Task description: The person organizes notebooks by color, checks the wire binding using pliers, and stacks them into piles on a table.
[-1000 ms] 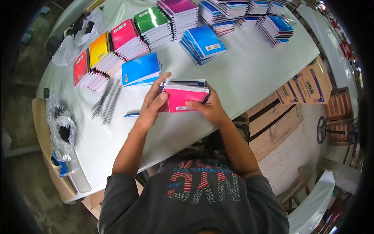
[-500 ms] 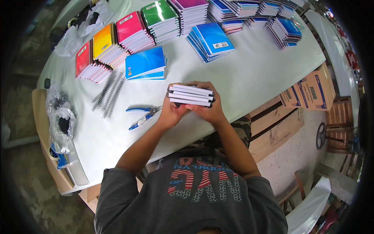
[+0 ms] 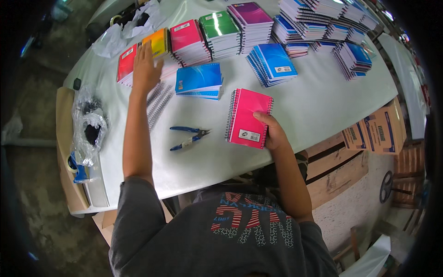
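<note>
My right hand (image 3: 276, 133) grips a small stack of pink spiral notebooks (image 3: 247, 115) over the near part of the table, thumb on the top cover and fingers hidden at its right edge. My left hand (image 3: 146, 71) reaches far left with fingers stretched out, at the red notebook stack (image 3: 125, 63) and the yellow notebook stack (image 3: 158, 40). It partly covers both; whether it touches them I cannot tell. Loose spiral binding coils (image 3: 158, 107) lie under its wrist side. Blue-handled pliers (image 3: 190, 138) rest between my forearms. Blue covers with white pages (image 3: 198, 77) sit beyond the pliers.
Pink (image 3: 186, 34), green (image 3: 219, 25) and purple (image 3: 250, 14) notebook stacks continue the far row. Blue notebooks (image 3: 272, 64) lie fanned at centre right, with more piles behind. Crumpled clear plastic (image 3: 90, 124) lies along the left edge. A cardboard box (image 3: 376, 129) stands beyond the right edge.
Both hands held the notebooks edge-up together. Now my left hand has let go and moved to the far-left stacks, while the right hand holds them with the pink cover up. The view has shifted.
</note>
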Demonstrator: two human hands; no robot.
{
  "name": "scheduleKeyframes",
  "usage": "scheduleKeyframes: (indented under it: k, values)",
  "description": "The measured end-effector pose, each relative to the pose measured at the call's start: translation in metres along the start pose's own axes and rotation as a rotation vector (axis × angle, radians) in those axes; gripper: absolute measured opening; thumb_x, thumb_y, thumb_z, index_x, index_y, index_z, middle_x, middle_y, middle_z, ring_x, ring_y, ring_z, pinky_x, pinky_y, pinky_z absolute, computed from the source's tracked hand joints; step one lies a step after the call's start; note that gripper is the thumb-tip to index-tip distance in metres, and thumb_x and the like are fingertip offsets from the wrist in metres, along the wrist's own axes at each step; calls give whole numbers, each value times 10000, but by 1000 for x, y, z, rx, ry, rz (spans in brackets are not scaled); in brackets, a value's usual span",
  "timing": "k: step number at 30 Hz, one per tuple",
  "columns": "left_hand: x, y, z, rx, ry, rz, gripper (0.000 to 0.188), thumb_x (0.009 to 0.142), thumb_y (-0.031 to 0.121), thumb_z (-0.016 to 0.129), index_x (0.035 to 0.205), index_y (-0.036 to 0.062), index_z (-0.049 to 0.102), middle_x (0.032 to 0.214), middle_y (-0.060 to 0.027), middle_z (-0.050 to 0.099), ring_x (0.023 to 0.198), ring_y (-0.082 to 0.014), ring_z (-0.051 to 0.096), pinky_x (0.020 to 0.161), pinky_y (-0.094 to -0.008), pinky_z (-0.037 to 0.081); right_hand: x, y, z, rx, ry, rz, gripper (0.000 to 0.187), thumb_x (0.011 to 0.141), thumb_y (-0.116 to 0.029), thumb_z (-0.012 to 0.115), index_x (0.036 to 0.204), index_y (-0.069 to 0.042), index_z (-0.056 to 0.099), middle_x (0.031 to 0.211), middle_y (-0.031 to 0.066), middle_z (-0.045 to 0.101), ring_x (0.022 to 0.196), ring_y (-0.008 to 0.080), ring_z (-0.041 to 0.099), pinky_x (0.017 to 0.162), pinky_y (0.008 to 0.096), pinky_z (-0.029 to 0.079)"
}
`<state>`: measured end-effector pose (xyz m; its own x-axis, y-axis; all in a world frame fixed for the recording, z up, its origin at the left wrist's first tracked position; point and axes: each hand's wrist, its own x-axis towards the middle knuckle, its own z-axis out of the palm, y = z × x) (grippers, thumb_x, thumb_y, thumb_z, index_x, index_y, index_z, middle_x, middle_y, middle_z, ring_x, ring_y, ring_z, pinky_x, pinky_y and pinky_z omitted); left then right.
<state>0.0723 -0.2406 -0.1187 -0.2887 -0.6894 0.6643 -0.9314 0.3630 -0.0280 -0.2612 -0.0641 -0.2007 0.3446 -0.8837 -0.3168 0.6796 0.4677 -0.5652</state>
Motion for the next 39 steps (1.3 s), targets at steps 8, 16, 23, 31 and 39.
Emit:
scheduleKeyframes:
  k: [8, 16, 23, 31, 39]
  values:
    - [19, 6, -33, -221, -288, -327, 338, 906, 260, 509, 1152, 41, 588, 833, -185, 646, 694, -295, 627, 677, -347, 488, 1, 3, -13, 78, 13, -87, 418, 872, -287, 593, 1169, -17, 477, 1059, 98, 594, 946, 181, 606, 814, 336, 510]
    - [-104, 212, -52, -624, -223, 447, 344, 685, 110, 644, 1023, 51, 629, 1098, -85, 604, 997, -214, 564, 824, -335, 442, -2, 10, -6, 193, -30, -190, 491, 856, -257, 619, 1227, -1, 424, 1112, 108, 570, 994, 209, 590, 849, 360, 497]
    - [11, 92, -19, -328, -17, 25, 505, 756, 107, 650, 1235, 65, 497, 1224, -169, 532, 1137, -357, 485, 986, -426, 357, -6, 0, -6, 28, -34, -175, 385, 820, -99, 596, 1163, 4, 456, 1058, 102, 592, 955, 220, 607, 830, 344, 498]
    - [4, 51, -18, -105, 95, 103, 317, 829, 125, 572, 1141, 66, 564, 1079, -111, 625, 975, -300, 593, 857, -374, 447, -1, 5, -15, 129, -52, -171, 546, 849, -124, 581, 1314, -58, 302, 1203, 117, 484, 1106, 222, 514, 907, 364, 455]
    - [-97, 216, -53, -588, -328, 491, 396, 751, 182, 688, 1116, 62, 592, 1223, -123, 528, 1086, -226, 514, 884, -334, 412, -6, 0, -6, 41, -80, -219, 490, 834, -128, 602, 1262, -36, 380, 1144, 101, 540, 1033, 211, 563, 874, 348, 481]
